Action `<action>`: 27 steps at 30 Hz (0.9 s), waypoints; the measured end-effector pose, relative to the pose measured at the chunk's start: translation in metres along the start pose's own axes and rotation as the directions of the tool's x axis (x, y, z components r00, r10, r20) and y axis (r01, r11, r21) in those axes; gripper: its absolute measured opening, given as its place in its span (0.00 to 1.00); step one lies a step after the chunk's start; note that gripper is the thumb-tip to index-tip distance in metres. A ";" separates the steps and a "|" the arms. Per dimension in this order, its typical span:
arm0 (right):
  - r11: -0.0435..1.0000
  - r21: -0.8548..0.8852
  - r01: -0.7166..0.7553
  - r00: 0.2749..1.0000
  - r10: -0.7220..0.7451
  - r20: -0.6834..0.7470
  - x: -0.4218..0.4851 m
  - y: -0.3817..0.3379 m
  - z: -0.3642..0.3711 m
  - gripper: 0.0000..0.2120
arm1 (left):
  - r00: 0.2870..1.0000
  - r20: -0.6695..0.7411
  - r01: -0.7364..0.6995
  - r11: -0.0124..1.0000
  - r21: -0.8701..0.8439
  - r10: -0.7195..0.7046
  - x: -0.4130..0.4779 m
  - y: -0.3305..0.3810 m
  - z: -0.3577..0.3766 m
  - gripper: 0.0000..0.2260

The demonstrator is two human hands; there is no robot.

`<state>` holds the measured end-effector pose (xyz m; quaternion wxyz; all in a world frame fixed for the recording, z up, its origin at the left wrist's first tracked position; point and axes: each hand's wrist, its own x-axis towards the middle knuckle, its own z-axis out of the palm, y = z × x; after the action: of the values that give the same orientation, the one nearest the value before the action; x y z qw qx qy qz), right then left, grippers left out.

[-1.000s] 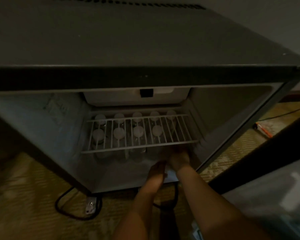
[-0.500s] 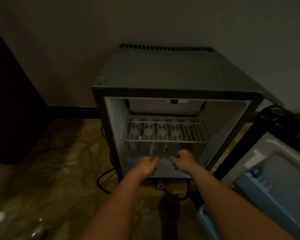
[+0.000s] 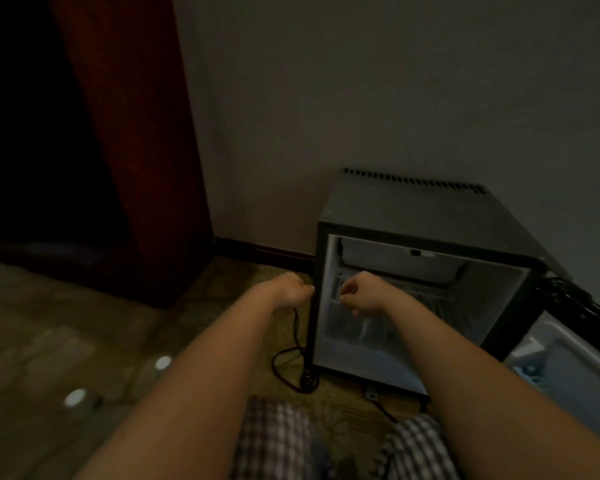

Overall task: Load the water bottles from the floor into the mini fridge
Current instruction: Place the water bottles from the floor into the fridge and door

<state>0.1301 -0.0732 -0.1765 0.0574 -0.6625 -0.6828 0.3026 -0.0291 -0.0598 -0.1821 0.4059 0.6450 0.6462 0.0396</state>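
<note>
Mini fridge stands open against the wall, door swung right. Left hand and right hand are held before it, fingers loosely curled, holding nothing. Two water bottles sit on the floor to the left, well apart from it.

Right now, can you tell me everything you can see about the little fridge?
The mini fridge is a dark grey box on the carpet against the wall, with a vent strip along its top back edge. Its door hangs wide open to the right. Inside is pale, with a compartment on top and a wire shelf below. A black cord loops by its left corner.
</note>
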 end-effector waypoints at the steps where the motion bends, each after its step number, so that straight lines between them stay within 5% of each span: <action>1: 1.000 -0.010 0.028 1.000 -0.028 0.000 -0.005 -0.016 0.001 0.13 | 1.000 -0.018 0.012 1.000 0.007 -0.011 -0.012 -0.010 -0.011 0.21; 12: 0.950 -0.123 0.287 0.953 -0.269 0.140 -0.041 -0.166 0.078 0.14 | 0.967 -0.208 0.174 0.980 0.101 -0.150 -0.136 -0.159 -0.080 0.20; 27: 0.889 -0.256 0.380 0.874 -0.254 0.414 0.022 -0.219 0.238 0.13 | 0.935 -0.167 0.233 0.894 -0.382 -0.314 -0.106 -0.330 0.005 0.14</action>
<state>-0.1768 -0.1193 -0.2699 -0.1338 -0.4711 -0.8224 0.2895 -0.3080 -0.2078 -0.3249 0.4420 0.4541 0.7545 0.1707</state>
